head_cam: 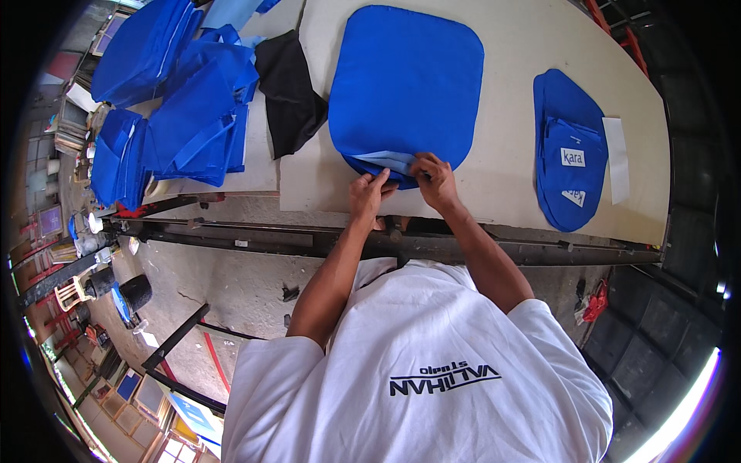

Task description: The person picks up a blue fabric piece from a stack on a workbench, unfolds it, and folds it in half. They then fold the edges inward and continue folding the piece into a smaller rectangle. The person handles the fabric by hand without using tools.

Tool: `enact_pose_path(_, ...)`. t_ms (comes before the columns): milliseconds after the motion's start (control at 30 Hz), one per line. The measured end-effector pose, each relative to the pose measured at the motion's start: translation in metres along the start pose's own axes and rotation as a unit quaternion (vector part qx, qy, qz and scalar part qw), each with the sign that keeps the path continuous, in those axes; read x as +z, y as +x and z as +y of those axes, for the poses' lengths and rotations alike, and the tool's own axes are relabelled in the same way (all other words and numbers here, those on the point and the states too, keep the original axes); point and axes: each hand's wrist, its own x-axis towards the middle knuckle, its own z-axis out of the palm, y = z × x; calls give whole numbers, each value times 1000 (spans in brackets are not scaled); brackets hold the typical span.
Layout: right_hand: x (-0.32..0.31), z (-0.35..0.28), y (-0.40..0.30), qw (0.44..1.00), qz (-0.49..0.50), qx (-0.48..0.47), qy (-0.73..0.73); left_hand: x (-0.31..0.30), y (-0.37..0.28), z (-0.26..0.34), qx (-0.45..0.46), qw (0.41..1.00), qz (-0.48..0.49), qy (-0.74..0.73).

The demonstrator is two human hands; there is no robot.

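Observation:
A rounded-square blue fabric panel (407, 81) lies on the table in front of me, looking layered at its near edge. That near edge is folded back, and a paler blue underside (386, 159) shows there. My left hand (368, 194) grips the lower layer at the near edge, thumb on top. With bent fingers, my right hand (433, 178) pinches the turned-back part just right of it. The fingertips partly hide the fold. A piece of black cloth (292, 95) touches or nearly touches the panel's left side.
Stacks of blue fabric pieces (197, 116) fill the table's left end. To the right, blue pieces with white labels bearing writing (570, 191) lie beside a white strip (617, 159). A dark metal rail (278, 234) runs along the near side of the pale tabletop (509, 35).

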Motion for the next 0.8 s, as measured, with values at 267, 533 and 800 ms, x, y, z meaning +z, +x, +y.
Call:
enact_pose_path(267,-16,-25,1,999,-35,-25,-25,-8,-5,2,-15,999,-23,-41)
enact_pose_path(533,2,-7,6,991,65,84,80,-7,-5,-1,31,998,-40,-24)
enact_pose_path(800,-12,-15,3,998,7,-49,-36,5,-16,-5,190,982,-1,-2)
